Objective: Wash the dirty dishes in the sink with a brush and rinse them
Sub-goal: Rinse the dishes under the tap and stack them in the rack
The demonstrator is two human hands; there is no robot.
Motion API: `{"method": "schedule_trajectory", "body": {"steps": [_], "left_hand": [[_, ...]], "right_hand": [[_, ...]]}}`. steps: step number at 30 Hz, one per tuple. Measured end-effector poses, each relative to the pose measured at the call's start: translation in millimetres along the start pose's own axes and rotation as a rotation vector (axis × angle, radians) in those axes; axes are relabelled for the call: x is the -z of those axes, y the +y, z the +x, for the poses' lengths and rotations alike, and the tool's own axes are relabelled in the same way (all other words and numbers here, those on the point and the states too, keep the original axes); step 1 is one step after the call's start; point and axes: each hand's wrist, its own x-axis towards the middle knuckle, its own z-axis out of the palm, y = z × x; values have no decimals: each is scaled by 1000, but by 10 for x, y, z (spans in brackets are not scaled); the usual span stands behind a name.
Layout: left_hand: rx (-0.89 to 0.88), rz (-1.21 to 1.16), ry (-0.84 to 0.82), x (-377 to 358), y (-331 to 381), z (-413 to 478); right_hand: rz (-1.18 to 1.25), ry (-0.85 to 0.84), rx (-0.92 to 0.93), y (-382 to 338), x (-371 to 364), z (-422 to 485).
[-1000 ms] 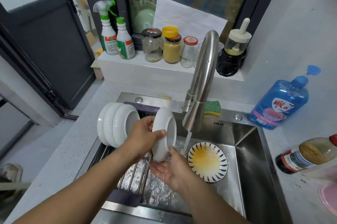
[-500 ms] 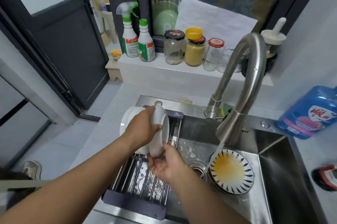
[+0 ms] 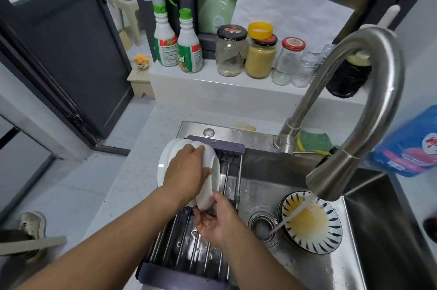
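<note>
Two hands hold one white bowl [image 3: 207, 197] up on its edge over the drying rack [image 3: 189, 249]. The rack lies across the left side of the sink [image 3: 378, 230]. The left hand [image 3: 186, 171] is on top, its grip wrapped over the bowl's back and upper rim. The right hand [image 3: 217, 221] is below, its grip cupped under the bowl's bottom edge with the thumb on the rim. The bowl's open side faces right, toward the tap [image 3: 369, 105]. The bowl is just beside a stack of white dishes [image 3: 165, 164] that stand on edge at the far end of the rack. I cannot tell if it touches them.

Water [image 3: 293, 214] runs from the tap in a thin stream. It comes down at the left edge of a striped bowl [image 3: 312, 221], next to the drain [image 3: 262, 226]. That bowl has blue marks around its rim and yellow mess inside. It sits on another dish on the sink floor.

A green sponge [image 3: 314, 142] lies behind the tap. A blue bottle [image 3: 411, 145] is at the right. The pale bench [image 3: 132, 183] runs along the sink's left side. Two green-capped bottles [image 3: 177, 48] and some jars [image 3: 260, 55] stand on the shelf by the window.
</note>
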Motion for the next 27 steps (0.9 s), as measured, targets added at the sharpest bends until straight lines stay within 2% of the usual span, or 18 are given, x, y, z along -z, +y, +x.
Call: {"method": "schedule_trajectory", "body": {"steps": [11,17,22,27], "left_hand": [[-132,379,101,-80,-101,57],[-147,387,74,-112,-115,5],[-208,444,60,-190,-53,-57],[-343,209,110,-351,222,-107]], "right_hand": [[-109,-8,53,15,-98,40],[-205,68,149,41,53,41],[-183,48,230,-67,177,-75],[-98,-17,341,-320,211,-247]]}}
